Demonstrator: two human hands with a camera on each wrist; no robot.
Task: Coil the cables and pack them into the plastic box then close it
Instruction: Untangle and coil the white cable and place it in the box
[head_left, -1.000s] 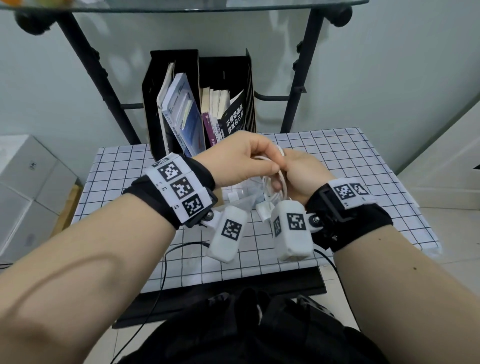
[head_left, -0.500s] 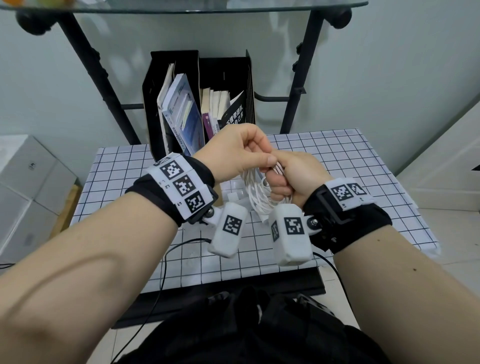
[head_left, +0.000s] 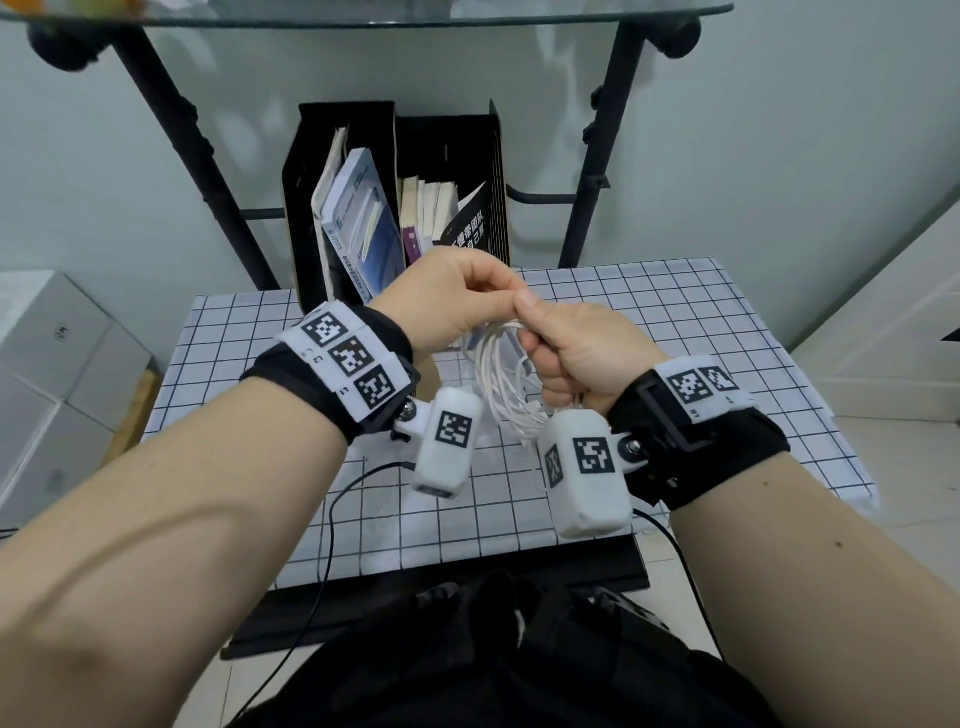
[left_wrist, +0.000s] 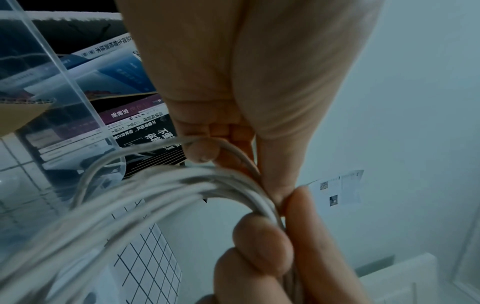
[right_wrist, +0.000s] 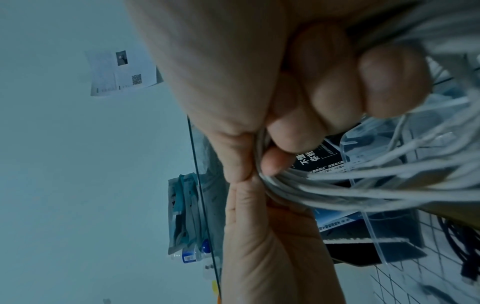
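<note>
A white cable (head_left: 501, 387) wound into a coil hangs between both hands above the checked table (head_left: 675, 322). My right hand (head_left: 535, 340) grips the bundle of loops in its curled fingers (right_wrist: 319, 98), thumb on top. Close against it, my left hand (head_left: 506, 306) pinches a single strand (left_wrist: 228, 147) at the top of the coil. The loops (left_wrist: 155, 195) fan out blurred toward the wrist cameras. The clear plastic box (left_wrist: 64, 82) stands on the table behind the hands, seen also in the right wrist view (right_wrist: 363, 168); the hands hide it in the head view.
A black file holder (head_left: 452, 150) full of books stands at the table's back edge. Black shelf legs (head_left: 208, 156) and a glass shelf (head_left: 363, 10) rise behind. Dark cables (right_wrist: 462, 246) lie on the table. A black cord (head_left: 332, 519) hangs over the front edge. White boxes (head_left: 52, 364) sit left.
The hands have lifted slightly and stayed together. The coil now hangs lower and in plainer view beneath them, and the right thumb has come up over the top of the bundle.
</note>
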